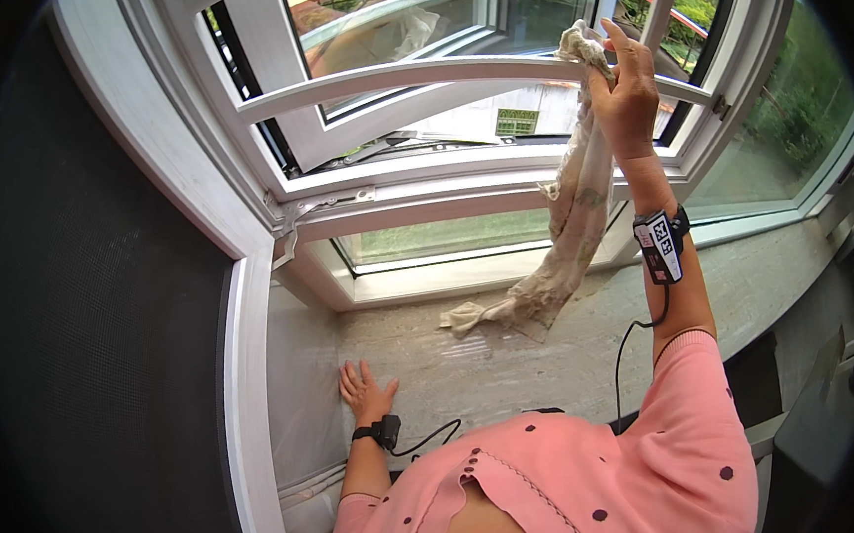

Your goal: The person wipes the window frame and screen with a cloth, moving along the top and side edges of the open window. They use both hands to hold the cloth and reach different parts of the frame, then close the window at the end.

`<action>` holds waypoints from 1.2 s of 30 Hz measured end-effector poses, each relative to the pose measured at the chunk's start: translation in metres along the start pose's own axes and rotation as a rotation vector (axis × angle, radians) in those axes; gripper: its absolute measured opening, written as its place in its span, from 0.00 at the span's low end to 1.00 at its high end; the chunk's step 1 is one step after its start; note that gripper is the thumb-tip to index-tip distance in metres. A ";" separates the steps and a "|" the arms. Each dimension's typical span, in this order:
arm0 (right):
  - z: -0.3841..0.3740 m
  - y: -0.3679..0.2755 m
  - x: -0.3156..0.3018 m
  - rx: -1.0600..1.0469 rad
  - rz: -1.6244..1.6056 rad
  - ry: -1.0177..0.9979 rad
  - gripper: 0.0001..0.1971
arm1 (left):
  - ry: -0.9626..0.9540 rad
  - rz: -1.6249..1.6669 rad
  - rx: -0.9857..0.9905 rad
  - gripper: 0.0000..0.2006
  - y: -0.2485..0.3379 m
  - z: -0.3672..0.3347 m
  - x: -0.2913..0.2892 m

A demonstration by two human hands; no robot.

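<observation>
1. The right hand (625,92) is reaching to the upper centre of the frame, its fingers closing around the top of a pale, worn cloth (574,217) and pressing it against a white window bar (441,69).
2. The cloth is hanging down from that hand in a long strip, and its lower end is lying bunched on the stone sill (499,366) at the centre of the frame.
3. The left hand (364,391) is resting flat and open on the sill at the lower centre-left, fingers spread and holding nothing, well apart from the cloth.
4. A black band (383,432) with a cable is sitting on the left wrist, and a black-and-white device (660,245) is strapped to the right forearm.
5. The sill is showing as a grey, speckled stone surface, running from the lower left towards the right edge under the window.
6. The white window frame (248,284) is filling the upper half, with 1 sash (375,154) swinging outward; greenery and a paved area are showing through the glass.
7. A dark mesh screen (98,293) is covering the left side of the frame.
8. Pink sleeves (702,434) with dark dots are entering from the lower edge.
</observation>
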State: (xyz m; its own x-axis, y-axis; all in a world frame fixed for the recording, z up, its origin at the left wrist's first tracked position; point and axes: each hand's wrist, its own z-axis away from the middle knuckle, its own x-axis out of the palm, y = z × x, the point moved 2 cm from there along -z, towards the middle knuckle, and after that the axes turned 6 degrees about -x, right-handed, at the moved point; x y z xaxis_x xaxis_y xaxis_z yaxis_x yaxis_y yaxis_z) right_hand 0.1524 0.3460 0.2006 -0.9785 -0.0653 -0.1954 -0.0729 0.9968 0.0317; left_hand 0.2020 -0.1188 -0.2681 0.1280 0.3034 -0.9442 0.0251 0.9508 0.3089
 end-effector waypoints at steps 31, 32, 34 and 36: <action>-0.057 -0.221 0.142 -0.866 -0.487 -0.274 0.06 | 0.071 0.045 0.029 0.47 0.005 0.005 -0.008; -0.058 -0.221 0.141 -0.855 -0.477 -0.234 0.07 | 0.064 0.047 0.031 0.47 0.006 0.004 -0.008; -0.058 -0.213 0.135 -0.809 -0.439 -0.161 0.10 | 0.041 0.045 0.021 0.48 0.006 0.004 -0.009; -0.059 -0.201 0.130 -0.721 -0.371 -0.099 0.15 | 0.036 0.057 0.005 0.48 0.007 0.005 -0.009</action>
State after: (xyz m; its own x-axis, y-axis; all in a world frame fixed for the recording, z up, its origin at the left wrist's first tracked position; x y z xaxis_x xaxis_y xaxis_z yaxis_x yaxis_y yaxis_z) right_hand 0.0285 0.1348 0.2263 -0.8472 -0.3475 -0.4018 -0.5280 0.6348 0.5641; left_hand 0.2062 -0.1152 -0.2571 0.0936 0.3589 -0.9287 0.0243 0.9317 0.3625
